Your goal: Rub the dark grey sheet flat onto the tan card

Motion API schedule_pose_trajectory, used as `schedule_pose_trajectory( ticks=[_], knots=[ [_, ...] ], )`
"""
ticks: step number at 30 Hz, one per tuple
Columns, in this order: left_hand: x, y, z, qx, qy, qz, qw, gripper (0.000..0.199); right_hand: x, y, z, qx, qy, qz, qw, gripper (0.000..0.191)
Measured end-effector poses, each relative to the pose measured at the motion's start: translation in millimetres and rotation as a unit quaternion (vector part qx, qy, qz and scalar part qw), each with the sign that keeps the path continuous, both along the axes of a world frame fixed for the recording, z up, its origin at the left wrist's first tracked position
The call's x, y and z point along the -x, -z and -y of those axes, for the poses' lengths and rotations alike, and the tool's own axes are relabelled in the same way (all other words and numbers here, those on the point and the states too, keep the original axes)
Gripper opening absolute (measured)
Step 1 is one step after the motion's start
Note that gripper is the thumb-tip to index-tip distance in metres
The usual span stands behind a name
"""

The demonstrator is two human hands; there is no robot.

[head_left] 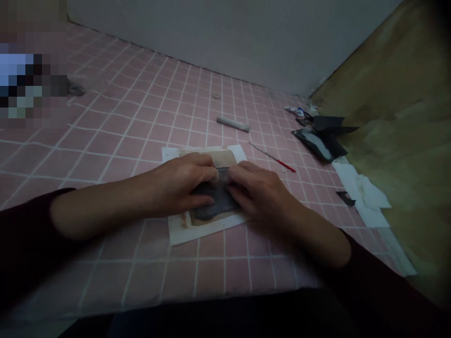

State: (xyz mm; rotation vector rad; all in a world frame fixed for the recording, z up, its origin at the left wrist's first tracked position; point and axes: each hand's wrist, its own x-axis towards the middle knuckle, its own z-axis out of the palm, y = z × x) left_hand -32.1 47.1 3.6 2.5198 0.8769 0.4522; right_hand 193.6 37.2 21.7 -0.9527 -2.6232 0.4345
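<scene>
Mid-frame, my left hand (186, 180) and right hand (264, 190) touch a thin dark-grey sheet (216, 209), probably pliable, best edge-held; I can't tell whether they pinch.

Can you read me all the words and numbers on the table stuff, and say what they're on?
There are none I can read.
White-and-blue packaging: any print is too small and blurred.
Black packet: no readable letters.
Dark grey piece at the hands: no writing visible.
The pixelated corner can't be read.
</scene>
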Motion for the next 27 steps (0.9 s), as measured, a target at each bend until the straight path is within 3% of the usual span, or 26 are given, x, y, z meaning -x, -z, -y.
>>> schedule_pose_trajectory(
  ticks=[4,10,15,20,27],
  knots=[
    [0.3,-0.9,0.4,0.013,0.011,0.004,1.000,0.011,-5.4,-11.8,8.9,0.115,-0.056,0.046,0.991,0.011],
    [-0.8,-1.4,0.8,-0.001,-0.002,-0.002,1.000,0.011,5.9,3.5,2.6,-0.005,0.018,-0.020,1.000,0.009],
    [-0.6,-0.9,1.0,0.013,0.004,-0.005,1.000,0.012,4.7,-0.5,7.4,0.062,-0.020,0.019,0.998,0.007],
    [-1.2,-0.5,0.4,0.000,-0.003,-0.004,1.000,0.012,5.7,2.6,2.0,-0.003,0.019,-0.011,1.000,0.009],
    [0.0,-2.7,0.2,0.017,0.002,0.000,1.000,0.013,-1.5,4.6,-3.9,0.021,0.007,0.015,1.000,0.019]
  ],
)
